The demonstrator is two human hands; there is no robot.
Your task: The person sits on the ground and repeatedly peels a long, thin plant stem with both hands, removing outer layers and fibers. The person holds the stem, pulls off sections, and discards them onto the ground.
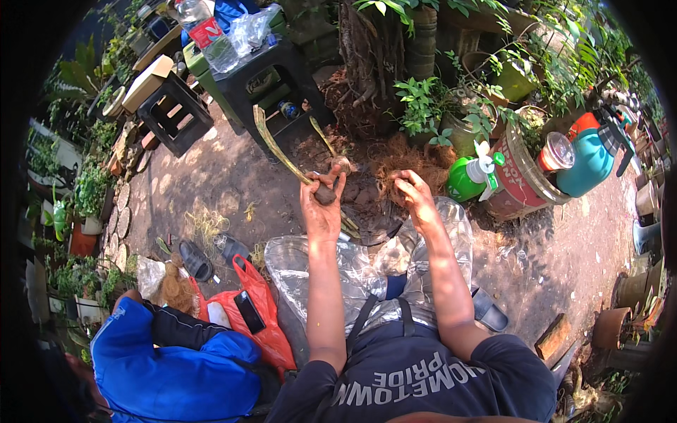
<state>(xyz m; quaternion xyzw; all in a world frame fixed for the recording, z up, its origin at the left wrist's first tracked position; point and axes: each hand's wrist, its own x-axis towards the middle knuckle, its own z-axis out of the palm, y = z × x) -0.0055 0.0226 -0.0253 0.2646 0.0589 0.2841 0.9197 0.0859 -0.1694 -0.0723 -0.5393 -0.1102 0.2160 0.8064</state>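
Observation:
My left hand is raised above my crossed legs, palm up. Its fingers hold a dark brown lump, from which a long yellow-green stalk slants up and away. Just past the fingertips is a second rounded lump with a shorter stalk; whether the fingers touch it, I cannot tell. My right hand has its thumb and fingers pinched on brown plant fibre, like coconut coir. Behind it on the ground lies a heap of the same coir. A few cut stalks rest between my hands.
To the right stand a green spray bottle, a large bucket and a teal pump sprayer. Ahead is a black plastic stool. At left, a person in blue sits by a red plastic bag with a phone.

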